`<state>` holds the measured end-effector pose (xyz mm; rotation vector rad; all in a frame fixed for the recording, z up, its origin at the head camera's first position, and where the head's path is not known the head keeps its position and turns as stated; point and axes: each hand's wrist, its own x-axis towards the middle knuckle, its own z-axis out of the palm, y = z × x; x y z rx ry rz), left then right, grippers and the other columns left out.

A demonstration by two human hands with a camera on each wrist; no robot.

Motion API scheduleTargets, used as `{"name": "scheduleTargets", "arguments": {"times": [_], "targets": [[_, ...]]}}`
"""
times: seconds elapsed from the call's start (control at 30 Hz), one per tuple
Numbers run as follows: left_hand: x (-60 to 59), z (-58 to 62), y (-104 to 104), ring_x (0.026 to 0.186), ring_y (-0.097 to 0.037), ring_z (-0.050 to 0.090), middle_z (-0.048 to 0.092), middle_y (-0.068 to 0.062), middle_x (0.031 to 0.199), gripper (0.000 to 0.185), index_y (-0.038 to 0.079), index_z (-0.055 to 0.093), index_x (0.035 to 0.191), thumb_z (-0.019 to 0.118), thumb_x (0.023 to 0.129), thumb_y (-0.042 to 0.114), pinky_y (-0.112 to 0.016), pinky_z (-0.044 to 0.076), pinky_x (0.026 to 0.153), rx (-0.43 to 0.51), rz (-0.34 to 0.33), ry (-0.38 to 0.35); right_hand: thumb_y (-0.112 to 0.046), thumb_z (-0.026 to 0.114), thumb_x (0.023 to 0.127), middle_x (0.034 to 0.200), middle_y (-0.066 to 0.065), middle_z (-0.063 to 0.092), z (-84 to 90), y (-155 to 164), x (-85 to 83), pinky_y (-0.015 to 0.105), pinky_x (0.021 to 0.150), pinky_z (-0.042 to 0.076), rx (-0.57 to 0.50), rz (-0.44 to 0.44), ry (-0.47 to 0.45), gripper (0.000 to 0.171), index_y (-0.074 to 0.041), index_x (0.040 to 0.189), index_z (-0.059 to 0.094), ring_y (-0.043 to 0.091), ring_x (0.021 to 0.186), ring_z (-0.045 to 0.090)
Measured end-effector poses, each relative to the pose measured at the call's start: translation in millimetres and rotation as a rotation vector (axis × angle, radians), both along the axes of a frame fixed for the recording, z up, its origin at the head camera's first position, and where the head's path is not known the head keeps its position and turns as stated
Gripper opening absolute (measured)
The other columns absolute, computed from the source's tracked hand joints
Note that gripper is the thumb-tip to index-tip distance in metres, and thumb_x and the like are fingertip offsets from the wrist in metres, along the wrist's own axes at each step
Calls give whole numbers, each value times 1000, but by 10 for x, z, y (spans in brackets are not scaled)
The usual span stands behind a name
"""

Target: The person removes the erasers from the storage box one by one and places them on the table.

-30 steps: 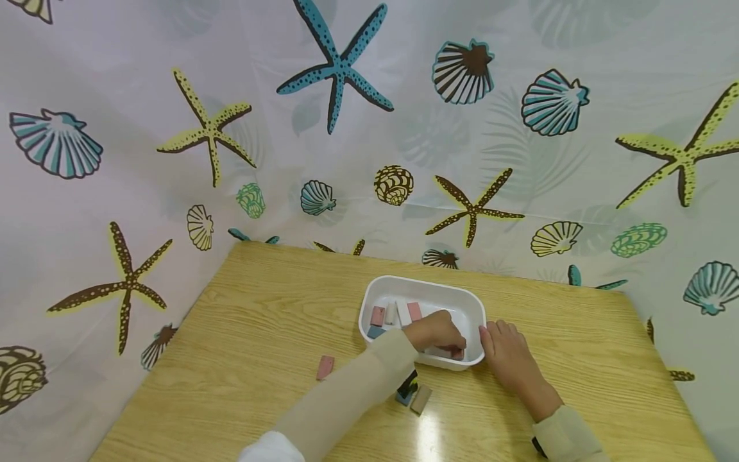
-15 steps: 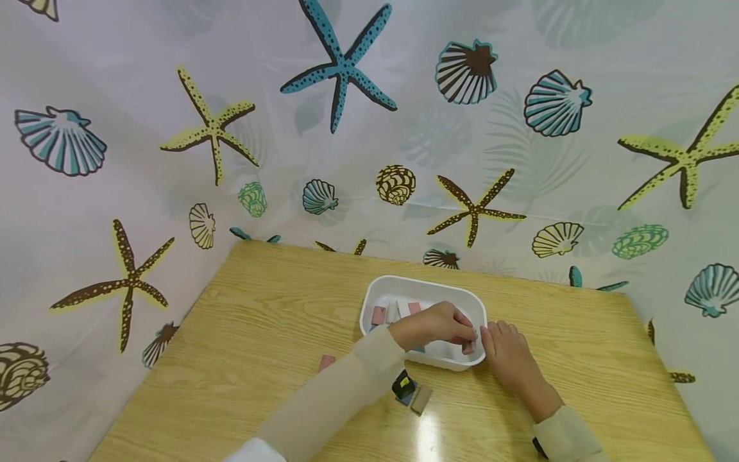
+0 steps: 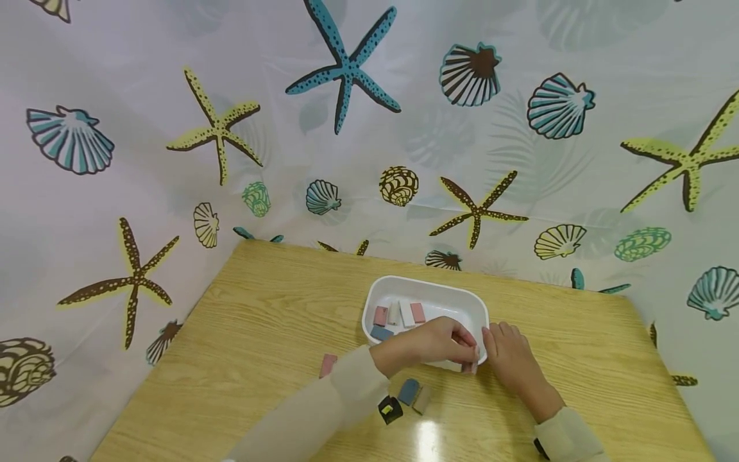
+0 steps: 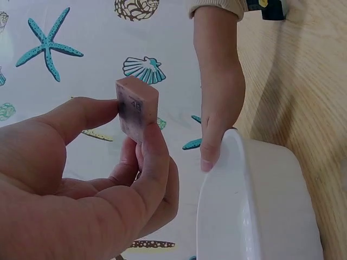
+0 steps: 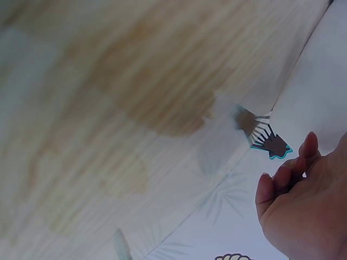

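Between thumb and fingertips, my left hand (image 3: 441,340) pinches a small pink eraser (image 4: 138,105) with dark smudges and a "4B" mark. It is over the near right corner of a white plastic tray (image 3: 427,283). My right hand (image 3: 510,353) rests at the tray's right end, thumb on the rim and fingers loosely bent. Inside the tray's left part lie a pink eraser (image 3: 380,316), a beige block (image 3: 394,313), a white block (image 3: 407,314), another pink eraser (image 3: 417,312) and a blue block (image 3: 382,333). My left hand hides part of the tray floor.
On the wooden table (image 3: 277,308), in front of the tray, a blue block (image 3: 408,392) and a beige block (image 3: 422,400) lie side by side. A pink block (image 3: 328,364) lies farther left, beside my left sleeve. A curtain (image 3: 277,141) with shells and starfish surrounds the table.
My left hand has raised the pink eraser from the tray's floor and brought it to the near right rim. The right hand has stayed at the tray's end.
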<state>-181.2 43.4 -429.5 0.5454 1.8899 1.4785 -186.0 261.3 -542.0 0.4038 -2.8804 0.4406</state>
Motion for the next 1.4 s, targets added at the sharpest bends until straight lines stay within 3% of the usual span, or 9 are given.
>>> {"name": "scheduleTargets", "arguments": {"times": [0.3, 0.57, 0.63, 0.73, 0.9, 1.07, 1.23, 1.4], "targets": [[374, -90, -70, 69, -5, 55, 60, 4, 77, 9, 7, 59, 88, 66, 85, 11, -20, 45, 64, -90, -53, 72, -29, 27, 103, 77, 3, 39, -10, -9, 7, 35, 60, 29, -9, 1, -5, 34, -9, 84, 46, 24, 72, 38], [585, -314, -38, 64, -2, 50, 57, 6, 77, 10, 5, 61, 88, 66, 81, 10, -16, 43, 60, -211, -59, 243, -32, 25, 103, 81, 4, 42, 10, -10, 14, 37, 63, 31, -21, -20, -41, 37, -8, 89, 49, 25, 77, 41], [618, -380, -11, 62, -2, 51, 58, 4, 74, 10, 3, 61, 88, 66, 80, 6, -16, 44, 59, -224, -42, 240, -33, 25, 103, 81, 4, 42, 16, -7, 14, 37, 63, 31, -19, -23, -45, 37, -7, 89, 49, 25, 76, 40], [644, -473, 40, 60, -2, 52, 57, 5, 71, 11, 4, 62, 88, 66, 78, 5, -16, 44, 59, -299, -36, 298, -33, 24, 103, 80, 4, 42, 14, -4, 11, 36, 63, 30, -17, -28, -53, 38, -7, 89, 49, 24, 75, 39], [656, -628, 147, 66, -5, 47, 49, 7, 76, 10, 11, 61, 81, 69, 79, 16, -20, 41, 59, -557, -33, 484, -35, 23, 102, 81, 4, 42, 11, -10, 12, 36, 64, 30, -18, -34, -75, 39, -8, 90, 49, 24, 77, 39], [670, -780, 254, 72, -13, 49, 51, 0, 82, 20, 11, 58, 82, 73, 77, 24, -26, 43, 65, -761, -23, 579, -34, 24, 102, 81, 4, 42, 24, -20, 19, 36, 64, 30, -25, -37, -76, 38, -7, 90, 49, 24, 77, 39], [689, -870, 336, 76, -16, 51, 53, -3, 85, 25, 9, 60, 89, 74, 77, 26, -29, 44, 69, -865, -22, 645, -35, 23, 102, 82, 4, 42, 30, -30, 21, 36, 64, 30, -27, -42, -87, 39, -7, 92, 49, 24, 79, 39], [735, -856, 370, 75, -16, 51, 53, -3, 83, 22, 10, 61, 88, 73, 78, 26, -30, 43, 65, -926, -20, 708, -35, 24, 102, 83, 4, 42, 21, -31, 16, 36, 65, 30, -25, -43, -84, 40, -7, 92, 49, 24, 79, 39]]}}
